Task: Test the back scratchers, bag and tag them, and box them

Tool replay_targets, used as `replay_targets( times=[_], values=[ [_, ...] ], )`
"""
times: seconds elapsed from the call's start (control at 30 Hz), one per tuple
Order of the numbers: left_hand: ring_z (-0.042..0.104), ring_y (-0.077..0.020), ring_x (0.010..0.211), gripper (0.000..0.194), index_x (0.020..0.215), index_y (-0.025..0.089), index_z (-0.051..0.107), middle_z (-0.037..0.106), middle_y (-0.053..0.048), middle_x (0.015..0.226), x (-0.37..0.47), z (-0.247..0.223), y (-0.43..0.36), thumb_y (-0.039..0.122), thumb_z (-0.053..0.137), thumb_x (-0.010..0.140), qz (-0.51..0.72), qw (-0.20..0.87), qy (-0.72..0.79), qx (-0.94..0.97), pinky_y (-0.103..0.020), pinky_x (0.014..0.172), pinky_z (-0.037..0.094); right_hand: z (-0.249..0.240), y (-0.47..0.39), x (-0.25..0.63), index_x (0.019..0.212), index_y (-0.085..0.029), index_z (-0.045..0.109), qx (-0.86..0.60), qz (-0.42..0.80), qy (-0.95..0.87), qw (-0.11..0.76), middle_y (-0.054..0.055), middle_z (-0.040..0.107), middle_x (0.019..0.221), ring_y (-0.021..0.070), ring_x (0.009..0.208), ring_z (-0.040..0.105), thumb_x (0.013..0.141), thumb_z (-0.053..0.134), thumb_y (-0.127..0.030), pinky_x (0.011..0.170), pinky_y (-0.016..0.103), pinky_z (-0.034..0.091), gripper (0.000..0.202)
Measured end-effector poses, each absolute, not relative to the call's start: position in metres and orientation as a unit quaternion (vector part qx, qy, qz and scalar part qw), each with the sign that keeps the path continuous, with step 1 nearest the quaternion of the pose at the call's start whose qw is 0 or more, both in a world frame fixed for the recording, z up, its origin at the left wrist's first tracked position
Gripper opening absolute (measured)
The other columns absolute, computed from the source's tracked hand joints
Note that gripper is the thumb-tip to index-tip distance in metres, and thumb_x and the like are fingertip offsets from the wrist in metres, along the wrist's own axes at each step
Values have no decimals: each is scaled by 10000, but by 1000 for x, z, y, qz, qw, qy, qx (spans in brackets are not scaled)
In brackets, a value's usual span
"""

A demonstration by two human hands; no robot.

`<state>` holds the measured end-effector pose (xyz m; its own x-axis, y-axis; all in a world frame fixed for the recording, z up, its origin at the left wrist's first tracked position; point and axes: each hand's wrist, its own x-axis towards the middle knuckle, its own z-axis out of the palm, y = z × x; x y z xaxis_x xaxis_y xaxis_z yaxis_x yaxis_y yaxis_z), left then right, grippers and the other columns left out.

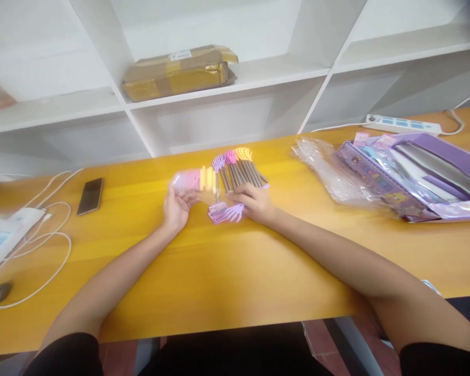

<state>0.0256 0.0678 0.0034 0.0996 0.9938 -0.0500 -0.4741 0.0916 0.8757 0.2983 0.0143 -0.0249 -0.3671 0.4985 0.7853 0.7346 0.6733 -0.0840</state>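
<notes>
Possibly the back scratchers (241, 173) could scatter if the right hand (255, 202), its grip unclear, nudges them while the left hand (177, 209) curls its fingers round the pink pack (188, 180).

Dark sticks (238, 173) with purple, pink and yellow claw tips lie in a row mid-frame; left, a blurred pink-and-yellow pack (188, 180); below, a purple claw (234, 212).
</notes>
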Motion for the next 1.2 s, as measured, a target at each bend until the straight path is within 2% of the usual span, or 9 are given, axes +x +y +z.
replay_targets(
  times=[0.1, 0.2, 0.3, 0.43, 0.6, 0.67, 0.87, 1.03, 1.2],
  values=[
    [793, -185, 776, 564, 787, 225, 467, 811, -82, 887, 24, 5, 69, 671, 323, 1102, 547, 671, 362, 345, -297, 713, 648, -26, 15, 298, 1187, -279, 804, -380, -143, -813, 417, 77, 725, 968, 174, 814, 691, 1079, 584, -281, 651, 286, 536, 245],
    [792, -207, 811, 583, 832, 216, 572, 802, -64, 917, 24, 4, 64, 768, 504, 1003, 510, 696, 327, 384, -327, 706, 661, -25, 15, 298, 1160, -269, 804, -372, -148, -813, 423, 78, 725, 970, 168, 805, 685, 1075, 600, -280, 652, 284, 535, 222],
    [797, -230, 837, 469, 1007, 189, 680, 808, -68, 1001, 28, -1, 53, 589, 859, 842, 429, 723, 290, 457, -405, 778, 691, -23, 14, 297, 1141, -259, 799, -356, -168, -813, 429, 75, 722, 979, 161, 803, 678, 1070, 609, -267, 648, 277, 528, 203],
    [809, -257, 867, 449, 1059, 147, 726, 815, -122, 1042, 34, -4, 40, 469, 923, 815, 373, 727, 277, 506, -447, 809, 701, -19, 13, 295, 1276, -263, 748, -350, -164, -817, 429, 79, 708, 1039, 178, 859, 680, 1062, 586, -248, 685, 291, 531, 268],
    [811, -251, 856, 452, 1058, 149, 769, 820, -128, 1057, 34, -4, 43, 539, 871, 853, 425, 693, 291, 504, -417, 784, 707, -13, 13, 291, 1689, -192, 362, -371, -93, -837, 392, 168, 616, 1263, 303, 1044, 646, 1068, 419, -553, 839, 434, 575, 720],
    [813, -251, 848, 437, 1055, 150, 773, 822, -120, 1025, 33, -5, 45, 523, 876, 851, 441, 683, 297, 500, -419, 792, 706, -12, 13, 291, 1722, -207, 288, -377, -84, -842, 376, 165, 597, 1273, 307, 1047, 634, 1096, 326, -573, 861, 449, 568, 726],
    [819, -264, 880, 507, 1250, 174, 744, 829, -123, 1046, 32, -2, 45, 489, 859, 871, 443, 682, 300, 498, -469, 853, 697, -15, 16, 290, 1588, -228, 478, -463, -57, -802, 374, 126, 682, 1121, 280, 983, 666, 1141, 366, -390, 849, 407, 533, 488],
    [803, -297, 1055, 356, 1068, 170, 773, 811, -125, 1173, 32, 0, 45, 474, 834, 893, 463, 683, 287, 486, -544, 969, 670, -19, 20, 289, 1256, -206, 641, -494, -38, -764, 413, 107, 752, 1027, 269, 883, 685, 1118, 484, -414, 820, 409, 516, 294],
    [800, -312, 1067, 348, 954, 168, 779, 815, -92, 1052, 34, -1, 46, 489, 869, 858, 481, 689, 283, 463, -577, 1011, 649, -20, 21, 290, 1083, -215, 634, -482, -35, -768, 420, 101, 754, 994, 256, 851, 688, 1113, 517, -407, 795, 403, 506, 227]
  ],
)
